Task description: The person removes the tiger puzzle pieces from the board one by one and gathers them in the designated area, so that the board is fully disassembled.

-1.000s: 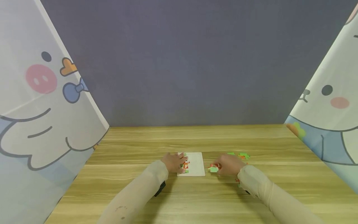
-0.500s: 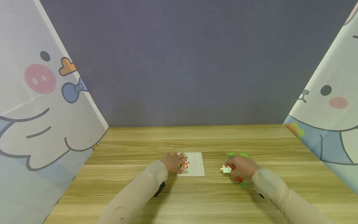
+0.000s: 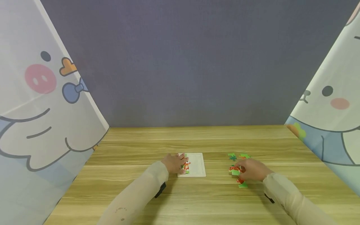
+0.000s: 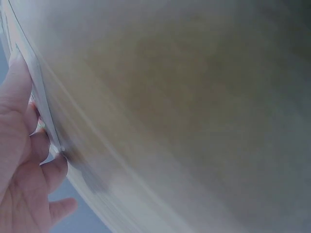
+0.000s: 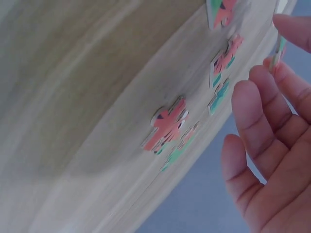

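On the wooden tabletop (image 3: 135, 200) lies a white square puzzle tray (image 3: 198, 165). Its left part bears joined jigsaw pieces (image 3: 187, 166) with a red, white and green picture. My left hand (image 3: 173, 163) rests over that left side, fingers spread and partly hiding the pieces. In the left wrist view its thumb (image 4: 18, 80) lies along the tray's edge. To the right of the tray, my right hand (image 3: 253, 169) pinches a red and green jigsaw piece (image 3: 235, 172) between thumb and fingers. The right wrist view shows that piece (image 5: 278, 54) nearly edge-on.
Several loose jigsaw pieces lie around the right hand: a green and teal one (image 3: 232, 156), a green one (image 3: 245, 155) behind the hand and a red and green one (image 3: 242, 183) in front. A grey panel (image 3: 180, 62) stands at the table's back, with printed cloths (image 3: 334, 131) at the sides.
My right hand has moved right, from beside the tray to among the loose pieces, with the pinched jigsaw piece. The left hand has stayed on the tray.
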Action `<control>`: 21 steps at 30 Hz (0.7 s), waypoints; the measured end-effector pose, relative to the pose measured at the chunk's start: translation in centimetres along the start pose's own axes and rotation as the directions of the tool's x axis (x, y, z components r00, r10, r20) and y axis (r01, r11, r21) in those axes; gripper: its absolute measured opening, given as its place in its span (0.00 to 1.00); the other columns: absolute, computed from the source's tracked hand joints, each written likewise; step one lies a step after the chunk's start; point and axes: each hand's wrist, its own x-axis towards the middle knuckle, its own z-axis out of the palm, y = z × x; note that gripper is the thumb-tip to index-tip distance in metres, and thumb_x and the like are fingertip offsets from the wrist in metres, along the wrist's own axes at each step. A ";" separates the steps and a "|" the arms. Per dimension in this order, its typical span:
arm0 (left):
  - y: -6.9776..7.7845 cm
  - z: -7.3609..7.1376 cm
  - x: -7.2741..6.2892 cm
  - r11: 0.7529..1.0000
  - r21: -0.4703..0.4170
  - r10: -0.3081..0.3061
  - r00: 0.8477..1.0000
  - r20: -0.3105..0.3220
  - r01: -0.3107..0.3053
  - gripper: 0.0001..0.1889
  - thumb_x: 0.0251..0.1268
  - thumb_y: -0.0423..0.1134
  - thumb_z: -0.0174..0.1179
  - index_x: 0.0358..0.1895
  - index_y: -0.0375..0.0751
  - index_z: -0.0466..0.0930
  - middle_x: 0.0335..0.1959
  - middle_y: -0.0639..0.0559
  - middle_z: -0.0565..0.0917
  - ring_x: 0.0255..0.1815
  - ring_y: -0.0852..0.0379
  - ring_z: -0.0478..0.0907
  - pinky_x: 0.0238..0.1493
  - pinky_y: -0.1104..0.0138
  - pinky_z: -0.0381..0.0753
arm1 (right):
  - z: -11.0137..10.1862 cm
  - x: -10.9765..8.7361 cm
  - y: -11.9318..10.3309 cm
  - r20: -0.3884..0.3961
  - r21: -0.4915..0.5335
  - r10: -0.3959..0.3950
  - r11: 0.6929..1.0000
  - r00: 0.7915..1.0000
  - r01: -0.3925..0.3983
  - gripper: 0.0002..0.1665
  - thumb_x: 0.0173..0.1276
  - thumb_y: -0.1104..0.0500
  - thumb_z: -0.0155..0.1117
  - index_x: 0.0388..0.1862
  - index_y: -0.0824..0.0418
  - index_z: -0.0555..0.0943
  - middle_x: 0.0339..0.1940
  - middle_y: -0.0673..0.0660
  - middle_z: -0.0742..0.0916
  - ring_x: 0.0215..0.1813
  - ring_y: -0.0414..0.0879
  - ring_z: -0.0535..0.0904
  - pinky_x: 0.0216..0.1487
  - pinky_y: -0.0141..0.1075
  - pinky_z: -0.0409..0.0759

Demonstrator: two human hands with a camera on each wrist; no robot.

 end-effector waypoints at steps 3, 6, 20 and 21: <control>-0.1 0.2 0.1 1.000 0.009 0.001 1.000 -0.005 -0.001 0.36 0.72 0.63 0.50 0.79 0.57 0.58 0.79 0.57 0.59 0.76 0.57 0.61 0.71 0.50 0.65 | -0.2 -0.2 0.4 0.014 0.065 -0.010 0.998 1.000 0.009 0.21 0.59 0.66 0.68 0.53 0.70 0.83 0.20 0.42 0.73 0.21 0.34 0.59 0.25 0.31 0.60; -0.1 0.2 0.2 1.000 0.000 -0.002 1.000 -0.008 0.002 0.36 0.71 0.63 0.51 0.79 0.57 0.58 0.79 0.57 0.59 0.76 0.57 0.60 0.71 0.50 0.65 | -0.2 -0.5 1.0 0.024 0.132 -0.036 0.991 0.999 0.032 0.22 0.62 0.66 0.67 0.55 0.74 0.81 0.21 0.43 0.74 0.22 0.34 0.61 0.26 0.31 0.62; -0.1 0.1 0.1 0.999 0.038 -0.013 1.000 0.014 0.012 0.37 0.71 0.64 0.49 0.80 0.59 0.54 0.80 0.61 0.55 0.77 0.59 0.59 0.70 0.54 0.68 | -0.5 -2.7 3.9 0.054 0.211 -0.046 0.977 0.997 0.033 0.25 0.58 0.70 0.65 0.55 0.81 0.78 0.23 0.45 0.70 0.26 0.33 0.61 0.27 0.32 0.61; 0.0 0.1 0.1 0.999 0.034 -0.014 1.000 0.015 0.013 0.37 0.71 0.64 0.49 0.80 0.59 0.55 0.80 0.61 0.56 0.77 0.59 0.59 0.70 0.54 0.67 | -0.6 -2.8 4.1 0.058 0.208 -0.054 0.977 0.997 0.041 0.25 0.58 0.69 0.65 0.55 0.81 0.78 0.23 0.45 0.69 0.26 0.32 0.61 0.27 0.32 0.61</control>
